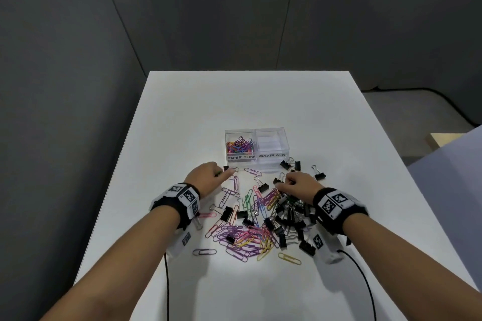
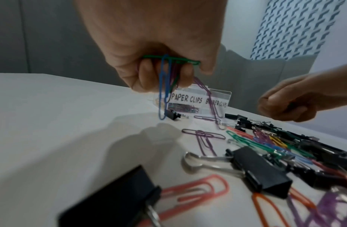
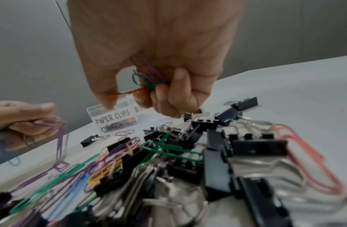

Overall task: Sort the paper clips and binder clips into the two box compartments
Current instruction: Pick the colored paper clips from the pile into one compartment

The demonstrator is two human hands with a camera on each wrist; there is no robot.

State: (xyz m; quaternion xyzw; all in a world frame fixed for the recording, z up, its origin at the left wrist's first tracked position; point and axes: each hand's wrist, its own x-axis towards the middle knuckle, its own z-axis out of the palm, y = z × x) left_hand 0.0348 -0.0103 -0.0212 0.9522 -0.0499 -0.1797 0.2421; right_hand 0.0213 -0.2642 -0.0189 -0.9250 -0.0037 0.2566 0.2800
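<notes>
A clear two-compartment box (image 1: 271,131) stands mid-table, labelled PAPER CLIPS on the left and BINDER CLIPS on the right. Coloured paper clips (image 1: 240,145) lie in its left compartment; the right one looks empty. A mixed pile of paper clips (image 1: 245,237) and black binder clips (image 1: 289,214) spreads in front of it. My left hand (image 1: 208,177) hovers left of the pile, gripping a bunch of blue, green and purple paper clips (image 2: 166,76). My right hand (image 1: 300,185) is over the pile's right part, fingers curled round green, purple and orange paper clips (image 3: 147,79).
The white table (image 1: 234,101) ends close on the left and right; grey wall panels stand behind. Loose binder clips (image 1: 319,173) lie right of the box, one small binder clip (image 1: 226,168) by my left fingers. Black cables (image 1: 167,281) trail from both wrist cameras toward me.
</notes>
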